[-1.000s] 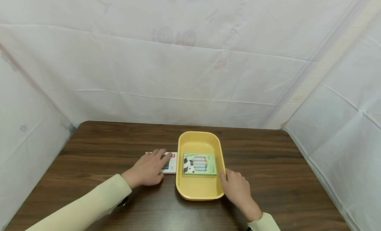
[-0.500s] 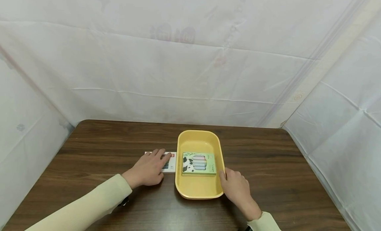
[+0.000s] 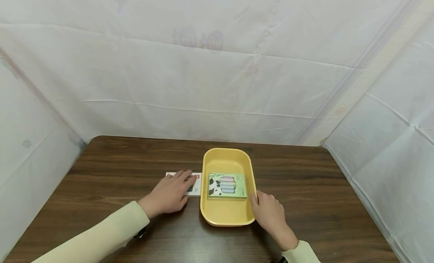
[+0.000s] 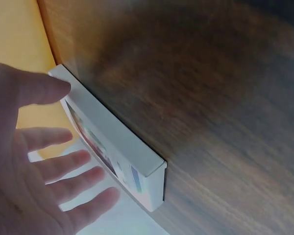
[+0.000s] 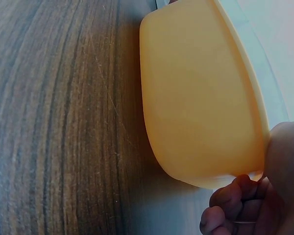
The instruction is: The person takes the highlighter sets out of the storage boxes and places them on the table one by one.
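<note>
White box (image 3: 197,188) lay flat on the counter (image 3: 298,180) at 9 o'clock of the yellow tub (image 3: 227,214), one end right by the tub wall; couldn't tell if the 2 touched. Box had a red mark nr its 1 o'clock corner & a dark pic, mostly covered by the L hand (image 3: 169,193). L fingers (image 4: 76,185) were spread & relaxed over the box top, w/ the thumb (image 4: 44,88) at its 6 o'clock side. Tub's long axis ran approx. 12 to 6. Inside, abt. centre, lay a green box (image 3: 227,187), face up, panda pic at its 9 o'clock end, pastel pens toward 3. R hand (image 3: 270,214) was at the tub's 4 o'clock, R fingers (image 5: 228,198) curled & gripping the rim. L sleeve (image 3: 98,236) & R sleeve (image 3: 301,253) were pale, at 8 & 5 o'clock of the head view; a dark band (image 3: 140,233) showed by the L cuff. Counter was dark wood-grain w/ rounded far corners. Beyond, at 12 o'clock, hung white sheeting (image 3: 203,78) w/ creases & faint prints; more of it stood at 9 & 3.
</note>
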`<state>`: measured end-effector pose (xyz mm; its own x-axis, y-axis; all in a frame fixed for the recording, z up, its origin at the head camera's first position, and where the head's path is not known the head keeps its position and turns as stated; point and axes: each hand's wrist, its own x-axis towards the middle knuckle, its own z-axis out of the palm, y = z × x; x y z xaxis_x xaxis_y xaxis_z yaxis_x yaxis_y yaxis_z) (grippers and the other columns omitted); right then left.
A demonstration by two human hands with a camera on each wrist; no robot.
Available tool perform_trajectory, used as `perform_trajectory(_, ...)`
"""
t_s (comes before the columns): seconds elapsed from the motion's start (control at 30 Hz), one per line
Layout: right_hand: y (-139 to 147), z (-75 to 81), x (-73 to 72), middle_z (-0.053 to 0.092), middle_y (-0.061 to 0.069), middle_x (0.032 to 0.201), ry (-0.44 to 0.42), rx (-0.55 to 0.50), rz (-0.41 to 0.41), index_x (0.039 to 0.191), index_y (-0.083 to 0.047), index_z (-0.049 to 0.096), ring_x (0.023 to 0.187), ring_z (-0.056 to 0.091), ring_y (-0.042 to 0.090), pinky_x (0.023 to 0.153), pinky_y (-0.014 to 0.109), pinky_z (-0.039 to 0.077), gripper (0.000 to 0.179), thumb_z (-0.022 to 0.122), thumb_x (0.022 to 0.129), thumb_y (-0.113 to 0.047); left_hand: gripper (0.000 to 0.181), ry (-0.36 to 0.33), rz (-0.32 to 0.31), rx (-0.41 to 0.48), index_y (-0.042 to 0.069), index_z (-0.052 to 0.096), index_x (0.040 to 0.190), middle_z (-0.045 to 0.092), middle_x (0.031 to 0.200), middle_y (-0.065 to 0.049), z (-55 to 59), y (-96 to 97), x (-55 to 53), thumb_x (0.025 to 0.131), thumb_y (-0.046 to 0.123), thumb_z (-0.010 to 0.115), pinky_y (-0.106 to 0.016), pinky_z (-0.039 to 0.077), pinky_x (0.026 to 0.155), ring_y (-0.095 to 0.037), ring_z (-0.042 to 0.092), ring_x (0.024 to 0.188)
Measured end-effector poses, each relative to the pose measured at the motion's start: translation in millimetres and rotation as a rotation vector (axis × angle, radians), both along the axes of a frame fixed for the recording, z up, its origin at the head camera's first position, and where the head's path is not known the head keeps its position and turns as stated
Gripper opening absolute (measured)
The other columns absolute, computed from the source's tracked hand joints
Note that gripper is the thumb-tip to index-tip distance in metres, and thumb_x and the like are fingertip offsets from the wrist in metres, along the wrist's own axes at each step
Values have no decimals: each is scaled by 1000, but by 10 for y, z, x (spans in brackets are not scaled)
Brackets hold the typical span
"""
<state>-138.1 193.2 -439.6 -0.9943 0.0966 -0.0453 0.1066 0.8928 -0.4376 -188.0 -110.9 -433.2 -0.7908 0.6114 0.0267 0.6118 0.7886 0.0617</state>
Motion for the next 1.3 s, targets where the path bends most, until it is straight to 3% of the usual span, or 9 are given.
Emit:
perform_trajectory(0.17, 4, 2, 7, 44, -1, 52, 5, -1, 2, 63, -16, 46, 44, 42, 14, 43, 29, 30, 38, 45, 99, -29, 39, 139, -28, 61, 12, 63, 123, 62, 123, -9, -12, 20, 28, 85, 21, 67, -48, 54, 78, -26, 61, 110)
perform_trajectory(0.27, 1, 1, 13, 44, -2, 52, 19, 2, 3, 63, -15, 45, 44, 41, 14, 43, 29, 29, 38, 46, 98, -28, 29, 178, -26, 72, 15, 67, 112, 66, 116, -5, -15, 31, 39, 83, 20, 70, -43, 56, 74, -23, 65, 103)
perform_trajectory(0.53, 2, 1, 6, 44, -2, 52, 12, 2, -4, 63, -15, 45, 44, 41, 14, 43, 29, 29, 38, 45, 99, -29, 20, 245, -55, 98, 16, 68, 101, 68, 106, -4, -48, 12, 77, 82, 16, 72, -36, 54, 63, -19, 67, 94)
perform_trajectory(0.73, 2, 7, 10, 44, -2, 52, 5, -4, -1, 62, -15, 44, 44, 41, 14, 43, 29, 29, 39, 45, 99, -29, 12, 272, -62, 91, 17, 68, 95, 65, 94, 0, -92, 3, 84, 83, 13, 70, -33, 51, 57, -16, 65, 86)
perform_trajectory(1.3, -16, 34, 31, 44, -2, 53, 18, -3, 10, 63, -16, 45, 46, 42, 13, 44, 29, 30, 38, 46, 99, -29, 12, 289, -63, 80, 16, 70, 96, 66, 98, -2, -121, 0, 50, 88, 9, 63, -34, 56, 64, -18, 65, 92)
